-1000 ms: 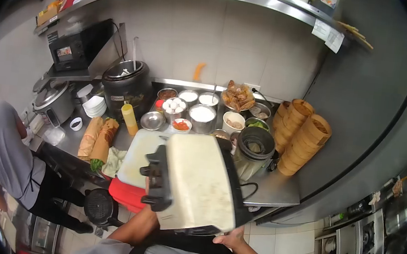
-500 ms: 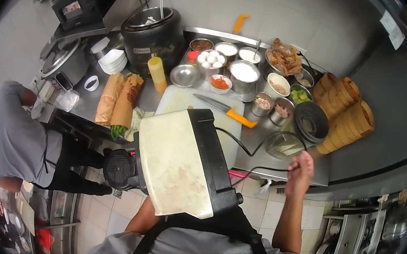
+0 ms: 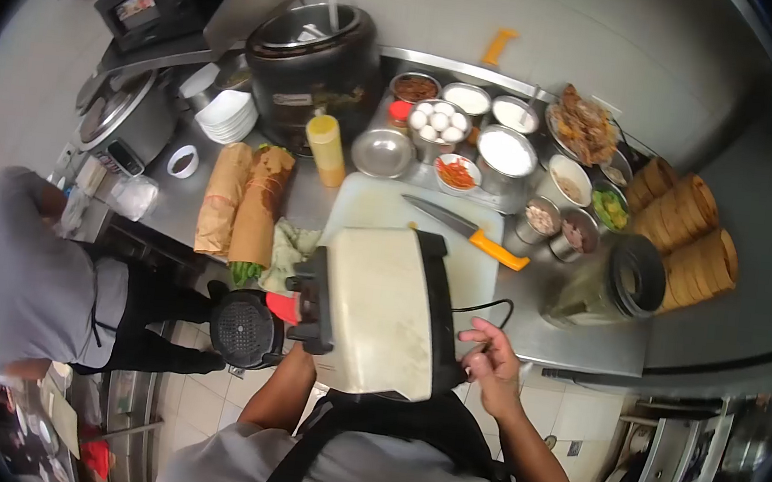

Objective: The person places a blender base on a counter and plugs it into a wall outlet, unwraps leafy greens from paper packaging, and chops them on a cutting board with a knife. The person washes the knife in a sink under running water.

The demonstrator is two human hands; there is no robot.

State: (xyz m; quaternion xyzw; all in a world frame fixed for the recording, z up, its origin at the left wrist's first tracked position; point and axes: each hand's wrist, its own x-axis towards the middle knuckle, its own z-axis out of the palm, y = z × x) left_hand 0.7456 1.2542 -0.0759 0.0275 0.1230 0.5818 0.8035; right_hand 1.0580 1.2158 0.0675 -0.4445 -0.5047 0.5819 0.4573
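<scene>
A cream and black electric appliance [image 3: 380,314], shaped like a toaster, is held in front of my apron at the counter's edge. My left forearm [image 3: 295,373] runs up behind its left side; the fingers are hidden there, but the appliance hangs clear of the counter on that arm. Near its right end is my right hand [image 3: 492,365], fingers curled, with the black power cord [image 3: 504,303] looping down into it. Behind the appliance lies a white cutting board [image 3: 371,204], and on it a knife [image 3: 467,234] with an orange handle.
Two paper-wrapped bundles [image 3: 256,204] and a yellow squeeze bottle [image 3: 324,148] stand left of the board. Beyond are metal bowls of ingredients, including eggs [image 3: 439,121]. A clear jar [image 3: 578,294] and bamboo steamers [image 3: 699,264] are at right. Another person [image 3: 35,270] works at left.
My right hand has moved left with the cord, close to the appliance's right end, and the cord loop has become smaller. The appliance has turned more upright. The view has shifted slightly.
</scene>
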